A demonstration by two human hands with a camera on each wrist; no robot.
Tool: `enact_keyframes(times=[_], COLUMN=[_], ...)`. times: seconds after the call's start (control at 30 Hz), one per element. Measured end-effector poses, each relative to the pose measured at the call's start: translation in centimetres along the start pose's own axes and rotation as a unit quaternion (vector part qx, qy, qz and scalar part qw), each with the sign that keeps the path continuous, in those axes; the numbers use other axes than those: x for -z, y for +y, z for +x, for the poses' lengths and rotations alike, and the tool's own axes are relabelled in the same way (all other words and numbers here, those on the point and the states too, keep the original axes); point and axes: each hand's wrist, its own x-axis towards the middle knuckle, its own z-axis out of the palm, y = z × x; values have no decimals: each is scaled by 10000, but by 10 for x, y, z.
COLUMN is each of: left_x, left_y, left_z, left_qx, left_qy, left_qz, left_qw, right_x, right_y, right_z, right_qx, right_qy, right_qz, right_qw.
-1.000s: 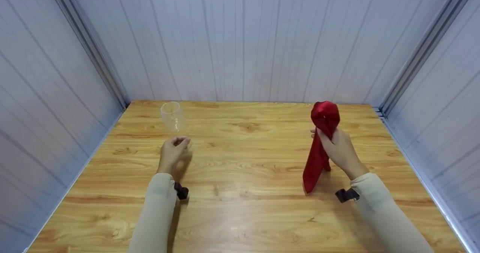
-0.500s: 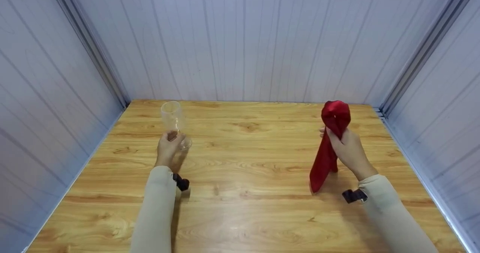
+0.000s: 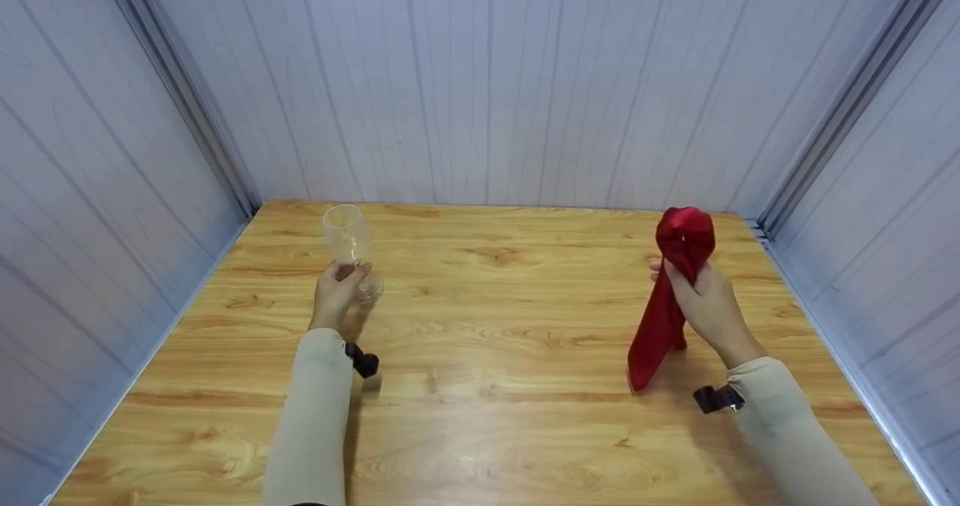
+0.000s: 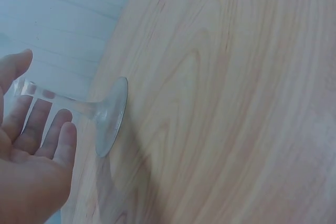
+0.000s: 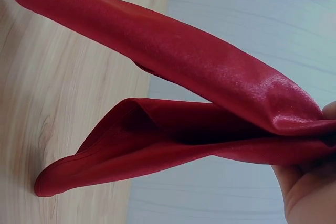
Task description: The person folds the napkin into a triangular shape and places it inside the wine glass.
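holding the folded red napkin (image 3: 670, 288) upright in my right hand (image 3: 709, 307) at the table's right; left hand (image 3: 337, 292) fingers loose at the wine glass (image 3: 346, 245) stem; napkin not yet in glass

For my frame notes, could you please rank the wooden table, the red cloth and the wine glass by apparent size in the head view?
1. Wooden table, by far the largest.
2. Red cloth, held up by the right hand.
3. Wine glass, at the left hand; it stands a little farther back, so the margin is unsure.
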Motion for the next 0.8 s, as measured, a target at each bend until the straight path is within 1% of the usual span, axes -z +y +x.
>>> enact_keyframes(times=[0.13,0.27,0.43,0.57,0.67,0.8], left_x=[-1,-1,-1,-1,0,0], left_y=[-2,-5,-6,-6,-6,-8], left_z=[-1,-2,-4,-8,-9,-9], left_qx=[-154,-178,-199,-243,-165,-110], left_qy=[135,253,281,202,198,213], left_qz=[-3,-23,-21,192,284,285], left_qw=[9998,9995,9994,9993,9993,9993], right_x=[1,2,3,3,4,6], right_y=[0,1,0,2,3,4], right_z=[0,2,2,0,0,1], right_qx=[11,98,161,201,231,221], right_qy=[19,67,92,111,134,175], right_qz=[40,41,91,180,247,226], right_qw=[10000,9999,9998,9996,9993,9993])
